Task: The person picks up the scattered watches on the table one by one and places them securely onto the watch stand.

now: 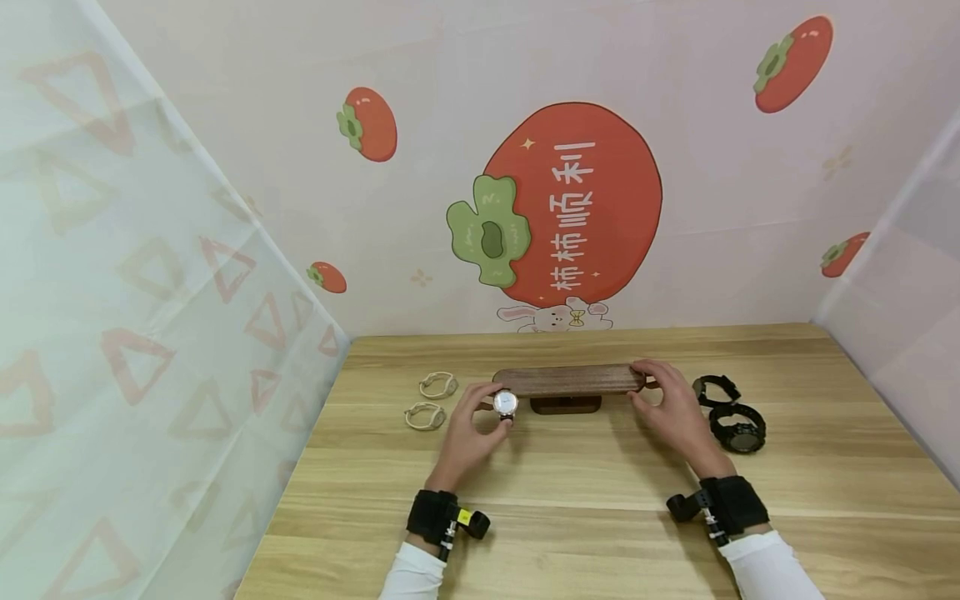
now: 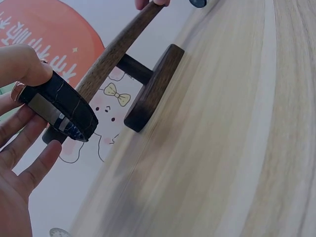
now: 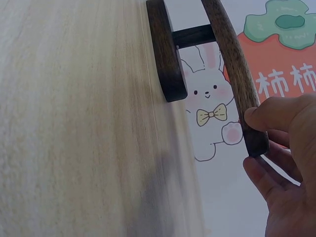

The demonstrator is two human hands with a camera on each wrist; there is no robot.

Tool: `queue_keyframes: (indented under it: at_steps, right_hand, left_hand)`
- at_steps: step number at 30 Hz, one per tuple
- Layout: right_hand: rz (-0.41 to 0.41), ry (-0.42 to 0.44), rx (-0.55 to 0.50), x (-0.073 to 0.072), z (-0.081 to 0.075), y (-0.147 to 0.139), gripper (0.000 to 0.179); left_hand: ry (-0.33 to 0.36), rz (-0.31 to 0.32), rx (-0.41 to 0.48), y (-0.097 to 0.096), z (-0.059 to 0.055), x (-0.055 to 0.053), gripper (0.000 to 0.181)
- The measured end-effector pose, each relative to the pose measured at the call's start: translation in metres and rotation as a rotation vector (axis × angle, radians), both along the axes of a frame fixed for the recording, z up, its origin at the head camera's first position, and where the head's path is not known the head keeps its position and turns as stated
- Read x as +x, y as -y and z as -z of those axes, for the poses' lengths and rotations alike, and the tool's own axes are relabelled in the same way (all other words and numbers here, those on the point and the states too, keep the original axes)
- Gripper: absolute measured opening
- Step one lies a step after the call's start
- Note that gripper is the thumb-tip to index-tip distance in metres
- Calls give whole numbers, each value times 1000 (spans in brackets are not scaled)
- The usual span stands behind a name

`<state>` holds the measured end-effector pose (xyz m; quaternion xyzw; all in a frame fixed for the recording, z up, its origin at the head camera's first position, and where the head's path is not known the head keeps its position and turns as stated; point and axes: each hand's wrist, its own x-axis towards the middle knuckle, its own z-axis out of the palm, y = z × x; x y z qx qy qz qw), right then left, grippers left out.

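Observation:
A dark wooden watch stand (image 1: 570, 380) with a long top bar, short post and oval base stands toward the back of the table. My left hand (image 1: 470, 433) pinches a wristwatch (image 1: 506, 403) with a white dial and black leather strap by the stand's left end. In the left wrist view the looped strap (image 2: 74, 106) overlaps the bar's tip, fingers spread beneath. My right hand (image 1: 675, 417) grips the bar's right end; in the right wrist view its thumb (image 3: 271, 113) lies on the bar (image 3: 239, 74) with fingers behind and below.
Two cream-strapped watches (image 1: 438, 385) (image 1: 425, 416) lie left of the left hand. Two black watches (image 1: 716, 390) (image 1: 738, 428) lie right of the right hand. Behind the wooden table (image 1: 570, 550) rises a backdrop printed with a persimmon (image 1: 622, 208); side curtains flank the table.

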<state>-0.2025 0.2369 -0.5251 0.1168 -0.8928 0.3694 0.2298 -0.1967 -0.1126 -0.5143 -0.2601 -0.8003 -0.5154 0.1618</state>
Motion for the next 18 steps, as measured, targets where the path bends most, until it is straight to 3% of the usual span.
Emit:
queue_keyframes:
  at_steps: [3, 6, 18]
  right_hand:
    - [1, 0, -5, 0, 1, 0, 51]
    - [1, 3, -12, 0, 1, 0, 51]
    - [9, 9, -17, 0, 1, -1, 51]
  left_hand:
    - [-23, 8, 10, 2, -13, 5, 59]
    - [-38, -4, 9, 4, -18, 6, 57]
    - [-66, -14, 44, 11, -17, -1, 57]
